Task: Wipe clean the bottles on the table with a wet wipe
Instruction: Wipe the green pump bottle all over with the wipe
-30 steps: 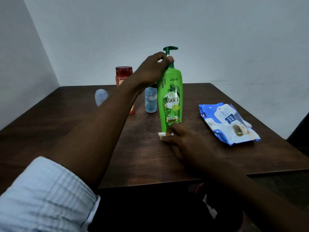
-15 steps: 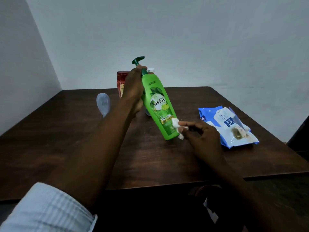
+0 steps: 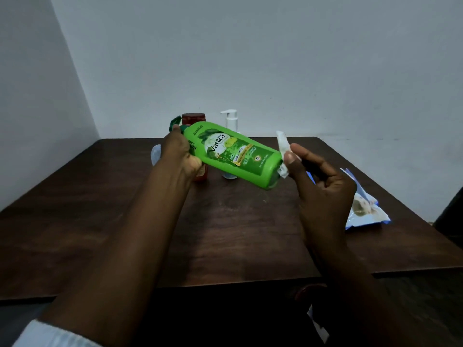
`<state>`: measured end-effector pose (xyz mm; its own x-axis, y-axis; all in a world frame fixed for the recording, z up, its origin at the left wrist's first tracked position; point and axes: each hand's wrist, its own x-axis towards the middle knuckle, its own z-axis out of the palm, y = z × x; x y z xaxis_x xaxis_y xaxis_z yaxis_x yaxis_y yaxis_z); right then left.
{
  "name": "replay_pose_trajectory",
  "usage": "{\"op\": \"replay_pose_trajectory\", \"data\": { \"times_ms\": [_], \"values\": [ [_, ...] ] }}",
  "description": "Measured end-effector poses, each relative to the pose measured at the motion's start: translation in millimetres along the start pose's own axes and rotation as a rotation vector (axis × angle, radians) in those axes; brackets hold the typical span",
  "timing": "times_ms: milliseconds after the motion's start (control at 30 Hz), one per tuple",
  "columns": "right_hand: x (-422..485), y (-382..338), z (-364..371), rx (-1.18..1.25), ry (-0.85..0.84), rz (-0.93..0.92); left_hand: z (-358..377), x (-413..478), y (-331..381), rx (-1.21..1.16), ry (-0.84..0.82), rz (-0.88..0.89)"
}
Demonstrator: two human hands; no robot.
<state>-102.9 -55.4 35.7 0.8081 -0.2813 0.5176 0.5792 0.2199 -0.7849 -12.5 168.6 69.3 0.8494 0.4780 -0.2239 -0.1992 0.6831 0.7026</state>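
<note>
The green shampoo bottle [image 3: 235,156] is gripped near its neck by the left hand [image 3: 181,152] and held tilted above the table [image 3: 100,221]. A wet wipe [image 3: 284,155] is pinched against its base by the right hand [image 3: 323,194]. The bottles behind are mostly blocked, and the wipes pack [image 3: 363,209] is partly covered too.

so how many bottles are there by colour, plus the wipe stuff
green shampoo bottle: 1
red-capped bottle: 1
clear white-pump bottle: 1
pale rounded bottle, partly hidden: 1
white wet wipe: 1
blue wipes pack: 1
total: 6
</note>
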Motion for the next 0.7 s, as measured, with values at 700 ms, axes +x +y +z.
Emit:
{"op": "replay_pose_trajectory", "data": {
  "times_ms": [700],
  "values": [
    [-19, -22, -1, -0.5, -0.398, -0.731, -18, -18, 2, 0.023, 0.0, -0.105]
  ]
}}
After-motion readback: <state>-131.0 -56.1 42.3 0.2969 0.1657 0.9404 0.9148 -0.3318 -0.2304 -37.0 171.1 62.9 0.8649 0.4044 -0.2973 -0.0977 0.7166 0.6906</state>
